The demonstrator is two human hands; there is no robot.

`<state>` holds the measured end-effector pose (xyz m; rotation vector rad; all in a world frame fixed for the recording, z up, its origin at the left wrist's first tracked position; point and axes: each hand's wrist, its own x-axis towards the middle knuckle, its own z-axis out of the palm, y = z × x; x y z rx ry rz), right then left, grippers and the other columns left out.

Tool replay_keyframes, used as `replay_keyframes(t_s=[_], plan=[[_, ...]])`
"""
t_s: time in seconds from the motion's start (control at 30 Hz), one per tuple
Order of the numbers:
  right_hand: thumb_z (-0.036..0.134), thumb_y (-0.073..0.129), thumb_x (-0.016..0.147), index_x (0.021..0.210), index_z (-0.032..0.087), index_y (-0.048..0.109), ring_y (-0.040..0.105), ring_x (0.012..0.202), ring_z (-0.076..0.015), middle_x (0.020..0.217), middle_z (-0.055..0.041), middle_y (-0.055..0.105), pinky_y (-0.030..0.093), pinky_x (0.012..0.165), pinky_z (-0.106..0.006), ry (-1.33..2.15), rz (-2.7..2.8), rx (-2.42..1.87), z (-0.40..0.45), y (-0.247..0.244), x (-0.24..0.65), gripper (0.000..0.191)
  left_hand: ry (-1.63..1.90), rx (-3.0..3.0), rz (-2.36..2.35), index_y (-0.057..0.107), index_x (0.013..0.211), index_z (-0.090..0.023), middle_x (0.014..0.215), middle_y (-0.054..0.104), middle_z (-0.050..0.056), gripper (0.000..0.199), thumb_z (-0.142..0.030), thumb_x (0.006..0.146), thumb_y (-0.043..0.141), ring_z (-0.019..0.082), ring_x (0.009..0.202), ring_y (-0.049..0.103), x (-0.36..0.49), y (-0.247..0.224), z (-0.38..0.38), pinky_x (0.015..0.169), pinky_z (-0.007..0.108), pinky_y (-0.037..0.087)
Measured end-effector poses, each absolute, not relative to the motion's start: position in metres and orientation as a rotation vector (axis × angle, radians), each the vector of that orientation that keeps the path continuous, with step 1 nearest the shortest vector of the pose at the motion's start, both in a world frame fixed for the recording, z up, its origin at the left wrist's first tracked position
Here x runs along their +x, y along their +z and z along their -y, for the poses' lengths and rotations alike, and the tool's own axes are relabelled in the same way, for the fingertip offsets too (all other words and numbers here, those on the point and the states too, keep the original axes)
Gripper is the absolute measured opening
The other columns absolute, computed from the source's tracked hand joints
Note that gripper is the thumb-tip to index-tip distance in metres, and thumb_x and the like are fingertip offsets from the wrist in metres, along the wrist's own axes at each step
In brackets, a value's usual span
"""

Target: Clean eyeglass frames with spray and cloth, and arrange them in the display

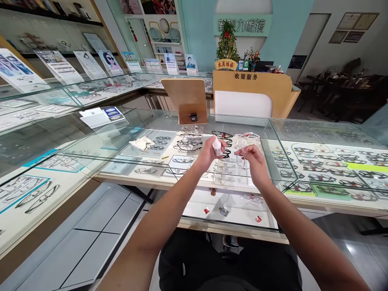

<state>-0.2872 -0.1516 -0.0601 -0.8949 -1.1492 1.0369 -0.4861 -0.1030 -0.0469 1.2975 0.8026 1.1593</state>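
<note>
My left hand [207,154] is closed around a small white bottle [217,146], held upright with its tapered cap on top. Just to the right, my right hand [257,161] pinches a pair of clear-framed eyeglasses [241,162], tilted so that one lens hangs lower. Both hands are over the glass display counter [151,161], bottle and eyeglasses apart. Behind them lie dark-framed eyeglasses [222,135] and a clump of clear-framed ones [251,138]. A crumpled cream cloth [142,143] rests to the left.
A tan-backed tabletop mirror [191,97] stands on the counter ahead. Below the hands, a white drawer or shelf [190,208] holds small red tags [206,210] and a grey one [224,211]. Glass cases of eyeglasses [321,167] extend right and left. A cashier desk [254,83] stands behind.
</note>
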Motion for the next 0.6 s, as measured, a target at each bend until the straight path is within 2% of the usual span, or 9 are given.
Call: replay_keyframes(t_s=[0.17, 0.3, 0.43, 0.6], plan=[[0.046, 0.078, 0.090, 0.087, 0.030, 0.059, 0.071, 0.100, -0.0263, 0.091, -0.0014, 0.081, 0.050, 0.098, -0.045, 1.127, 1.203, -0.886, 0.158, -0.059, -0.293, 0.025, 1.341, 1.581, -1.003, 0.063, 0.087, -0.023, 0.090, 0.062, 0.005, 0.044, -0.067, 0.095, 0.064, 0.021, 0.083, 0.054, -0.477, -0.060, 0.104, 0.078, 0.035, 0.047], [0.045, 0.080, 0.089, 0.086, 0.031, 0.061, 0.071, 0.099, -0.0273, 0.087, -0.0002, 0.077, 0.051, 0.093, -0.044, 1.152, 1.231, -0.896, 0.162, -0.058, -0.299, 0.025, 1.375, 1.842, -1.108, 0.059, 0.085, -0.024, 0.090, 0.063, 0.005, 0.031, -0.052, 0.097, 0.065, 0.025, 0.093, 0.056, -0.470, -0.062, 0.111, 0.094, 0.040, 0.047], [0.046, 0.081, 0.088, 0.084, 0.031, 0.063, 0.069, 0.095, -0.0266, 0.086, 0.0004, 0.075, 0.053, 0.092, -0.043, 1.148, 1.225, -0.880, 0.160, -0.060, -0.299, 0.024, 1.396, 1.918, -1.131, 0.060, 0.092, -0.025, 0.097, 0.066, 0.007, 0.028, -0.051, 0.100, 0.064, 0.028, 0.103, 0.059, -0.467, -0.064, 0.113, 0.096, 0.041, 0.047], [0.044, 0.077, 0.091, 0.088, 0.030, 0.060, 0.071, 0.100, -0.0245, 0.094, 0.0006, 0.080, 0.051, 0.093, -0.040, 1.222, 1.089, -0.816, 0.154, -0.063, -0.291, 0.023, 1.389, 1.913, -1.079, 0.060, 0.093, -0.025, 0.099, 0.065, 0.007, 0.033, -0.057, 0.103, 0.059, 0.027, 0.100, 0.059, -0.466, -0.068, 0.115, 0.092, 0.041, 0.045]])
